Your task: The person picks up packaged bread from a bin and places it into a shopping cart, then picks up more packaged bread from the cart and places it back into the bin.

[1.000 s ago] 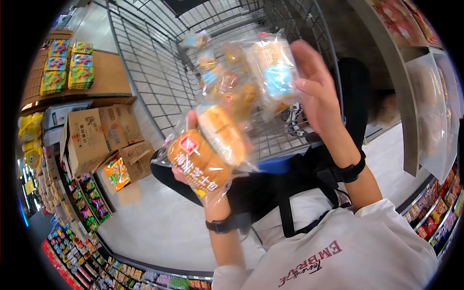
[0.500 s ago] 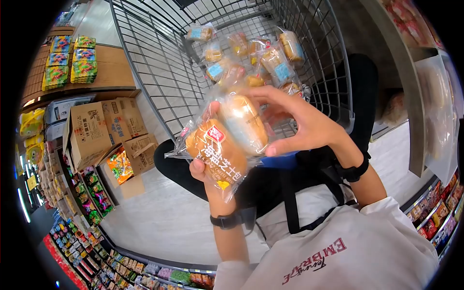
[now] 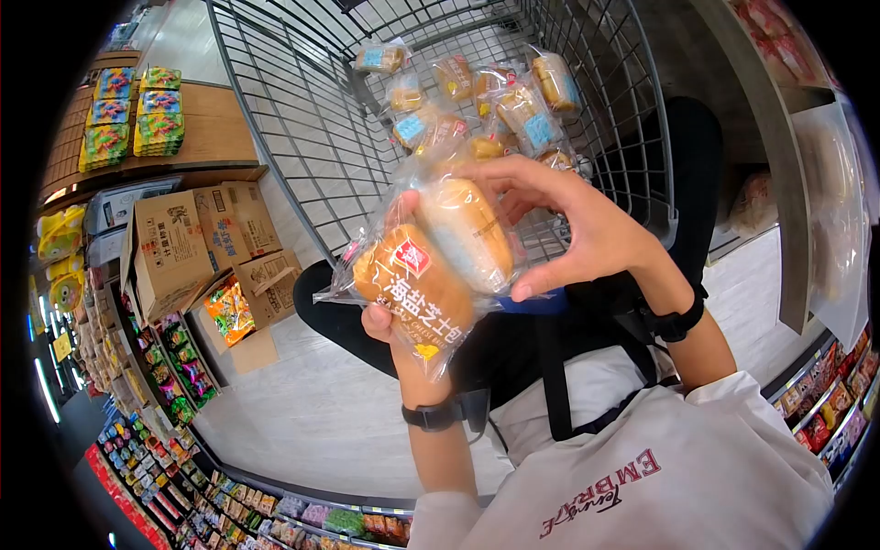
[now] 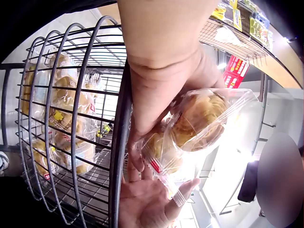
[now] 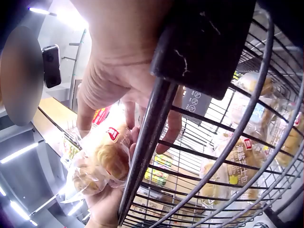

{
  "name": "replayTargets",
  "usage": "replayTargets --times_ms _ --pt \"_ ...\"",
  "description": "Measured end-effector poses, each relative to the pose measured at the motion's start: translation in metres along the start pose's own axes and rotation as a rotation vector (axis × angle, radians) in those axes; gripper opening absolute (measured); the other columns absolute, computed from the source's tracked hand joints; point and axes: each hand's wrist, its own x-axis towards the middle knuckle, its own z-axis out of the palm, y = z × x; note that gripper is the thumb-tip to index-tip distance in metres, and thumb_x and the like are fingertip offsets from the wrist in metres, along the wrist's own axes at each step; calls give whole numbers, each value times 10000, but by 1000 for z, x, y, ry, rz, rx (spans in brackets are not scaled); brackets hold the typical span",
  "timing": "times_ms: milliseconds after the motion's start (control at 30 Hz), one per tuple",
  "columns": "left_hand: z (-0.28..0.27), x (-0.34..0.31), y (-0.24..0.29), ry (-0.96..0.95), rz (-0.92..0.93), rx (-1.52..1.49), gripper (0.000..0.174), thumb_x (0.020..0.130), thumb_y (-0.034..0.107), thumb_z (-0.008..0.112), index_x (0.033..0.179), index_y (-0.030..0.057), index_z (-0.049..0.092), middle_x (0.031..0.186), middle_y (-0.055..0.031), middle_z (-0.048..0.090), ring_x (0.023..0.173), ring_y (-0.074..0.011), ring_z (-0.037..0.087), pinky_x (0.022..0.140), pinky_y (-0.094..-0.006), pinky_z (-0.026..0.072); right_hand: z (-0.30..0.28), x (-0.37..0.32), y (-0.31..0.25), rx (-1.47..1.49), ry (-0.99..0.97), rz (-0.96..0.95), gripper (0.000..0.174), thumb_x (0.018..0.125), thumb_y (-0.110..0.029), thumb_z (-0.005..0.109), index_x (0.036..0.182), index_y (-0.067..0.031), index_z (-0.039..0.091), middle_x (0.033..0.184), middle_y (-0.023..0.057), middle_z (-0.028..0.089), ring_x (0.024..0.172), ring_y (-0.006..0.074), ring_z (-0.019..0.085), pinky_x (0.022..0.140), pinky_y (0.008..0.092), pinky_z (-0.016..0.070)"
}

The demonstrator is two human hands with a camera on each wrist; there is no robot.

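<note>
Since a second ago, the right hand has come from the right side of the cart to the centre of my head view. I see the left hand with its fingers clamped on two packs: the lettered bun, just left of centre, and the pale-labelled bun touching it. The right hand's fingers stand apart beside the second; whether they touch it, I can't tell. Other wrapped buns lie at upper middle.
</note>
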Motion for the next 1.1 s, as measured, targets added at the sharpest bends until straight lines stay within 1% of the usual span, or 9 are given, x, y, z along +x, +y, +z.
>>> replayTargets --times_ms 167,233,567,633,767,833,933,1033,1100 --pt "2 0 0 -4 -1 14 1111 680 589 725 1502 29 230 1472 -215 357 1352 -377 394 1096 -518 379 0 0 2 -15 3 -12 923 616 -279 900 1393 -52 455 1188 123 597 1003 187 611 875 312 494" --pt "11 1 1 141 -28 -14 1091 547 533 740 1439 38 354 1372 -204 455 1274 -337 482 1060 -460 426 0 0 2 -12 7 -18 928 609 -285 904 1389 -51 458 1193 123 598 1011 186 612 878 312 494" --pt "10 1 0 105 -42 -67 1076 556 494 761 1445 53 344 1393 -209 438 1275 -346 480 1065 -467 424 -3 -1 2 -48 -16 -24 983 593 -319 912 1421 -67 445 1331 110 535 1031 186 609 854 313 511" --pt "6 2 -3 38 35 58 1092 677 588 719 1519 103 219 1496 -194 321 1365 -383 369 1108 -536 356 -2 -2 -3 32 36 124 909 607 -280 907 1375 -54 476 1315 111 536 1012 161 610 820 295 521" --pt "3 2 -2 96 86 145 1116 646 569 731 1535 152 200 1532 -152 272 1413 -368 285 1144 -523 302 1 0 -7 -48 19 209 690 653 -174 871 1244 -15 553 1240 102 583 985 138 611 813 284 529" --pt "-3 1 -5 64 84 179 1126 625 560 746 1538 188 201 1540 -138 271 1422 -369 263 1129 -589 284 -5 3 -9 -215 35 349 478 689 -71 814 1106 18 599 1135 82 628 979 120 611 834 278 525" --pt "3 1 -6 5 52 62 1094 595 557 798 1509 252 279 1564 -114 247 1440 -373 211 1046 -766 224 -5 -1 14 -50 284 139 368 713 -54 749 1060 -6 636 998 44 667 893 117 633 785 271 531" --pt "-1 1 -6 -251 -77 -162 1051 540 542 872 1432 225 415 1565 -112 241 1446 -374 182 1035 -804 182 -13 -2 13 89 378 57 293 777 -48 658 1070 -36 653 983 27 668 852 109 636 742 281 550" --pt "2 -10 -4 -197 -113 -60 1033 468 524 916 1359 207 499 1561 -116 243 1449 -377 161 1015 -832 165 -9 0 9 344 474 43 256 807 1 599 1054 -33 654 931 24 661 827 83 620 696 241 522"
